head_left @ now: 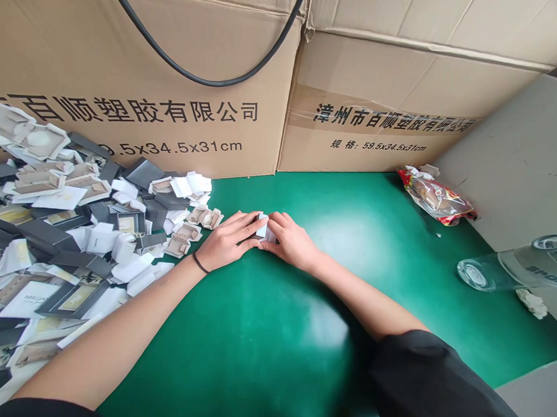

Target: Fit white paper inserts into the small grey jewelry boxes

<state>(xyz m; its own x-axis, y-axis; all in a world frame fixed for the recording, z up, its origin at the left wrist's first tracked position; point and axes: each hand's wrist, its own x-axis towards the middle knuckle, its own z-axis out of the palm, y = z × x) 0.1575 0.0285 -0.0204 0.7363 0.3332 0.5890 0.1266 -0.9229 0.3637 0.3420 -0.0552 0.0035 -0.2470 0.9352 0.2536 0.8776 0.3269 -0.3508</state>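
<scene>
Near the middle of the green tabletop (235, 330), both my hands meet around one small folded white card piece (262, 226) with a dark part beside it. My left hand (227, 240), a black band on its wrist, closes its fingers and thumb on the left side of the piece. On the other side my right hand (292, 241) grips it with thumb and fingers. Much of the piece is hidden by my fingers, so its full shape cannot be made out. Just left of my left hand lie a few folded card inserts (183, 238).
A large heap of black boxes and white card inserts (81, 235) covers the left side. Big cardboard cartons (217, 137) stand along the back, with a black cable (210, 80) hanging before them. At right are a red snack packet (438, 195), a clear bottle (513, 267) and crumpled tissue (532, 303).
</scene>
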